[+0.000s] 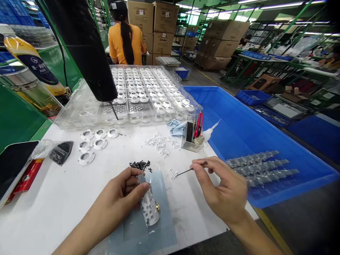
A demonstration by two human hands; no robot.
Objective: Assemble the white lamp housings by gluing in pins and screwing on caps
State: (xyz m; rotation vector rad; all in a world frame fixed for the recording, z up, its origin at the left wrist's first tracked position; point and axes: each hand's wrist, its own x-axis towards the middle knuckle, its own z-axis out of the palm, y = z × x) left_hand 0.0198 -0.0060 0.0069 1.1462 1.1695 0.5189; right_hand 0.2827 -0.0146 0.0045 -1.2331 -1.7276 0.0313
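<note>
My left hand [130,193] is closed on a narrow perforated metal plate [150,210], thumb on top, with a round brass-coloured piece [158,207] at its side. A pale blue sheet [166,219] lies beneath it. My right hand [221,189] pinches a thin dark metal pick [186,171]. The pick's tip is at a small white plastic piece [173,173] near the tabletop; whether the piece is lifted cannot be made out. Black screws [140,165] lie in a pile beyond my left hand. More white plastic pieces [157,140] are heaped farther back.
A black electric screwdriver [92,56] hangs at upper left. Several white rings [100,143] lie on the left. Behind are a clear compartment tray [127,118], a tool holder [192,144] and a person [126,39]. A blue bin [220,124] with metal strips [261,167] stands right.
</note>
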